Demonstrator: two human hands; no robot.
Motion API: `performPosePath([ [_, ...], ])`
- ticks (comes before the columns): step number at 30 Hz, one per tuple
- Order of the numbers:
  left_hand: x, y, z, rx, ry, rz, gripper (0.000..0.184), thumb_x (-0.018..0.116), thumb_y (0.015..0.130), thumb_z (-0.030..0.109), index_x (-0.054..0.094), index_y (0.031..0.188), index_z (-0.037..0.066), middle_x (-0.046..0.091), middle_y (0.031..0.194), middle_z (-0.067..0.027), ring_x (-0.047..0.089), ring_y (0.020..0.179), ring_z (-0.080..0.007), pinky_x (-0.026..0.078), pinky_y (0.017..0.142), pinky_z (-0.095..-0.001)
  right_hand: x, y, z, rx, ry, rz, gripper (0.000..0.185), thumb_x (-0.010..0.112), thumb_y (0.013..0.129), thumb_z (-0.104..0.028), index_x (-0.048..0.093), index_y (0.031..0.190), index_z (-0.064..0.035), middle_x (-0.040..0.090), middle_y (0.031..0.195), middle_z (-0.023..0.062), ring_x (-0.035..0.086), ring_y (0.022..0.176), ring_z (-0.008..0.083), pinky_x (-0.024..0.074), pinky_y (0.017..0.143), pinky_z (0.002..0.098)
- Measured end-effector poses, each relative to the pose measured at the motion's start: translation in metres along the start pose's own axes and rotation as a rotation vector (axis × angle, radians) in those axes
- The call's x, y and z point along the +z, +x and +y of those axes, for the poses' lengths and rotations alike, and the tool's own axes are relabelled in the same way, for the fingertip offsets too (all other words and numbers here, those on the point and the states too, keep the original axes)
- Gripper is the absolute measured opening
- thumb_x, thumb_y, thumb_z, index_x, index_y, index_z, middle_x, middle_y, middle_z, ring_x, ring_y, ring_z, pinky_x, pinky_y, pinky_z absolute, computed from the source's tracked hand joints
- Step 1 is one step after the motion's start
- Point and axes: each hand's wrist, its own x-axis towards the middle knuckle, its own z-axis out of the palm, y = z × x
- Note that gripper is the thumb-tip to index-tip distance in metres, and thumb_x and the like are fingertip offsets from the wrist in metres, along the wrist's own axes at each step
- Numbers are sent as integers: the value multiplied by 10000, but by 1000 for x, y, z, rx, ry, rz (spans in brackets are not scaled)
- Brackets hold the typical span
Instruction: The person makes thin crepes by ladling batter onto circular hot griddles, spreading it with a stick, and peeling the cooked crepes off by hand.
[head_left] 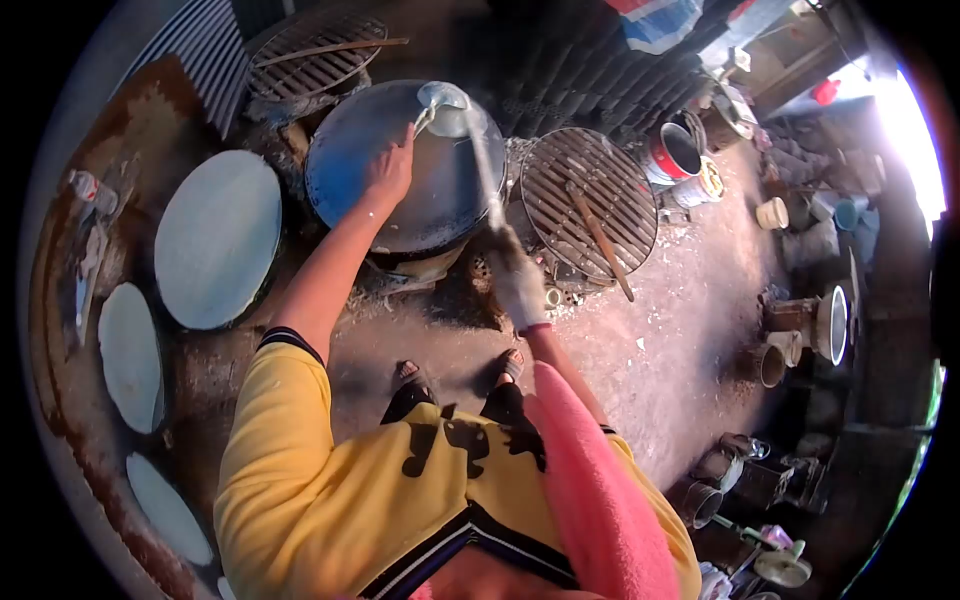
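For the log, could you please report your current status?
Left hand at ladle, grip unclear; right hand closed on pale stick; ladle over round pan; no visible obstruction.

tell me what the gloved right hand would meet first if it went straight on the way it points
Setting aside the long handle it holds, the right hand would probably meet the rim of the large round cooking surface, or pass above it; height is unclear here.

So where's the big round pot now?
In the head view, the big round pot sits above and left of centre, beneath your left hand, with a slatted rack to its right.
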Motion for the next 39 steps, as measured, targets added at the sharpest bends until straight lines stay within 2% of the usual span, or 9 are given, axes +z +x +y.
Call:
performPosePath([
  [2,4,11,-15,-18,-26,-13,640,437,852,23,209,1437,150,560,1079,-247,604,928,-371,501,773,-457,56,23,18,-290,192,234,458,478,904,-342,402,1339,-221,623,976,232,613,857,400,470,720,440],
  [9,-8,20,-67,-110,-72,39,597,440,855,28,263,1415,133,587,1029,-253,606,946,-360,498,786,-448,36,23,-7,30,-16,156,473,428,908,-393,375,1350,-235,626,899,257,601,830,438,466,684,484],
  [17,-57,-122,-80,-326,-195,14,522,437,886,78,329,1391,148,618,877,-247,618,760,-381,482,650,-475,60,109,-52,-249,-45,-80,433,415,908,-338,434,1293,-141,607,1002,254,576,944,424,461,782,479],
  [19,-23,-158,-107,-149,-412,318,485,457,903,113,351,1376,111,612,732,-189,600,600,-301,460,530,-418,56,107,-75,-312,-178,-109,440,416,908,-290,369,1297,-90,626,866,265,611,819,427,481,696,508],
  [22,-70,-185,-76,-419,-1522,88,415,419,947,140,358,1354,88,401,604,12,366,395,-71,301,361,-226,76,118,-78,-399,-245,-134,448,390,924,-326,324,1331,-151,630,886,251,618,811,419,489,681,505],
  [27,-86,-180,-74,-170,-1981,141,340,388,966,169,408,1302,128,412,653,10,334,381,-42,308,339,-212,26,102,-46,-326,-353,-113,448,349,938,-394,290,1366,-275,633,937,233,627,871,387,498,693,494],
  [31,-98,-176,-73,-250,-1914,212,256,416,959,181,462,1203,116,408,644,20,334,404,-38,311,366,-203,53,166,-3,-540,-260,-41,349,395,933,-313,458,1247,-174,640,841,206,645,749,348,495,590,472],
  [33,-101,-173,-65,-342,-1925,226,198,442,953,201,483,1130,122,378,599,31,329,407,-45,303,372,-210,67,187,-15,-400,-626,-275,364,437,932,-232,460,1261,-78,613,723,59,594,598,142,495,543,296],
  [39,-74,-177,-72,-424,-1758,303,416,407,954,213,354,1365,178,426,663,3,313,378,-54,310,323,-217,38,142,-58,-652,-357,-234,336,377,923,-213,440,1223,-75,628,732,122,636,671,270,486,561,389],
])
